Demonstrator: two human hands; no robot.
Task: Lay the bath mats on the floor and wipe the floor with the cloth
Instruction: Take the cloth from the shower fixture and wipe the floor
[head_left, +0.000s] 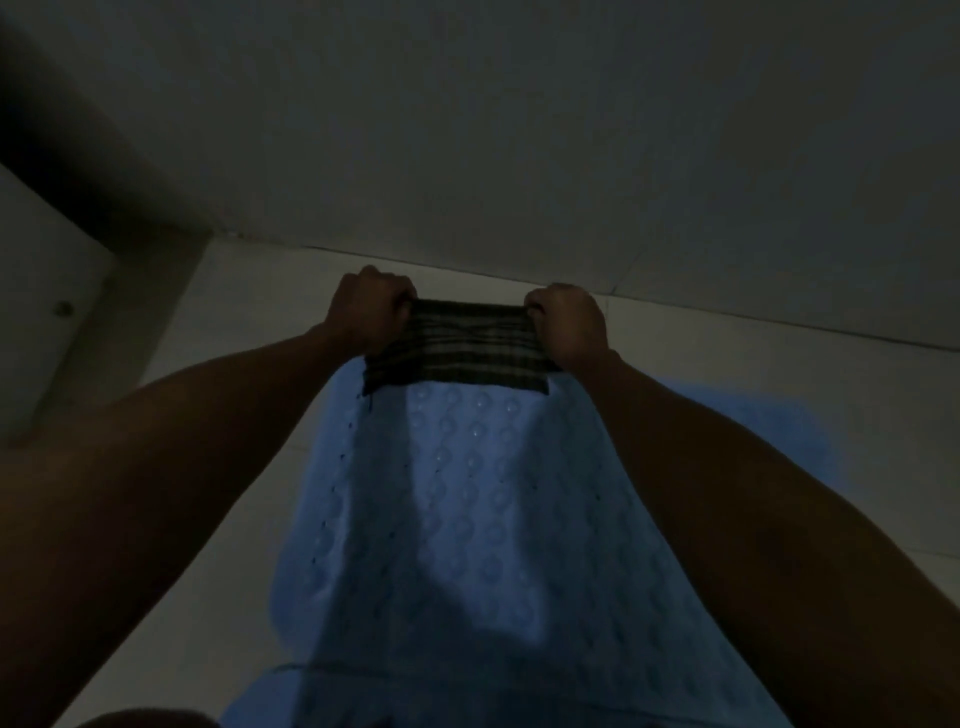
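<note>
Dim pale floor tiles (779, 415) carry a blue bath mat (467, 519) already laid flat. Beyond it, left hand (371, 312) and right hand (569, 325) each clench an end of the plaid cloth (460, 345), stretched taut over the mat's far edge — better lowered flat onto tile, pressed evenly, wiped toward the wall (519, 130).

Dim light fills the room; a pale tiled floor (779, 374) meets a plain grey wall (519, 130) (a dark corner sits at left).
</note>
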